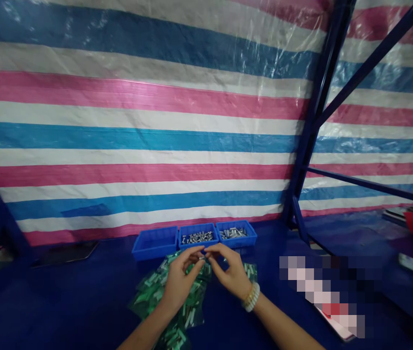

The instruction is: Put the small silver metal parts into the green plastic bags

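In blue bins (196, 238), metal pieces (199, 237)

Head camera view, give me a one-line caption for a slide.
Two bare hands meet fingertips-close before three blue bins, two holding small metal parts.

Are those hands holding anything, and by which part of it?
That can't be told: the fingertips of the left hand and right hand come close together, but anything pinched there is too small and blurred to make out.
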Available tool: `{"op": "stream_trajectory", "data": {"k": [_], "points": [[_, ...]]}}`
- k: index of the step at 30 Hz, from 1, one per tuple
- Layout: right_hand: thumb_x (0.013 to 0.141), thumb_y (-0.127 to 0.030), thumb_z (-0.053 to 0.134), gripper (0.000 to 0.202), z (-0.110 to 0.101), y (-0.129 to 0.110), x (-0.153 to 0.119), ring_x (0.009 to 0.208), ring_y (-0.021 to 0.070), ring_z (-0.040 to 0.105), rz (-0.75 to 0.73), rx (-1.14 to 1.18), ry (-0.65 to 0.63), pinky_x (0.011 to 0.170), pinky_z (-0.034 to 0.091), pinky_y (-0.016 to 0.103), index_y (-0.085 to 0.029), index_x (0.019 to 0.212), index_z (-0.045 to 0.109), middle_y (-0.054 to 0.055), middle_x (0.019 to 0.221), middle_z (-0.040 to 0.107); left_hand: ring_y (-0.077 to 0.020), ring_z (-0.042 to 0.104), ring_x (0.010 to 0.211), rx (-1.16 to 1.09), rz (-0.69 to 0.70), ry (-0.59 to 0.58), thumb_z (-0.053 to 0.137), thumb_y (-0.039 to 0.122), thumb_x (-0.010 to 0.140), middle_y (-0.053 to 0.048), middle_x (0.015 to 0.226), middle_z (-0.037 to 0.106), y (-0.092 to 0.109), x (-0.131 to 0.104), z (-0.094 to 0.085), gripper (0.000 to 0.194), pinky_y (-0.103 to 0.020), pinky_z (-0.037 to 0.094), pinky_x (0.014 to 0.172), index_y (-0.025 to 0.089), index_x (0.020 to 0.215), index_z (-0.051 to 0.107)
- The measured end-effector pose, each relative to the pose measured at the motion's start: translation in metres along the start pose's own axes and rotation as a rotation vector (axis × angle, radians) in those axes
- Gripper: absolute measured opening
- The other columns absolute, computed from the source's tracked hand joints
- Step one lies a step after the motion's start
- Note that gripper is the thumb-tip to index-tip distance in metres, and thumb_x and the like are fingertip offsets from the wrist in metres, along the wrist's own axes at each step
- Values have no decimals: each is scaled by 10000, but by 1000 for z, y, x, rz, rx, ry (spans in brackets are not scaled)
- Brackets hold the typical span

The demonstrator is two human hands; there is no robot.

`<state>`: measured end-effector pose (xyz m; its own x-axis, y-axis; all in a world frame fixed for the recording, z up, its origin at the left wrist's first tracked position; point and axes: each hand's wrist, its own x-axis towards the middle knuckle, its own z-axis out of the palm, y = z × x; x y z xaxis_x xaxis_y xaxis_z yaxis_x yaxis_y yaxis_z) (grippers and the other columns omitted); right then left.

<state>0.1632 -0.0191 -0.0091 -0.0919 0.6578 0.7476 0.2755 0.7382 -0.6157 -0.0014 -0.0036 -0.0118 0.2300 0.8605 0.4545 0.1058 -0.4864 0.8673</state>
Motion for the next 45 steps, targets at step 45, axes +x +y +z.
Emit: {"op": "stream_trajectory", "data": {"k": [45], "points": [[757,-185,437,270,-36,60,19,713,193,611,520,1,75,688,487,310,-142,822,695,65,765,678,-241,613,997,726,426,-68,607,164,844,-59,1041,670,-1,65,-18,273,-414,487,887,221,1110,630]]}}
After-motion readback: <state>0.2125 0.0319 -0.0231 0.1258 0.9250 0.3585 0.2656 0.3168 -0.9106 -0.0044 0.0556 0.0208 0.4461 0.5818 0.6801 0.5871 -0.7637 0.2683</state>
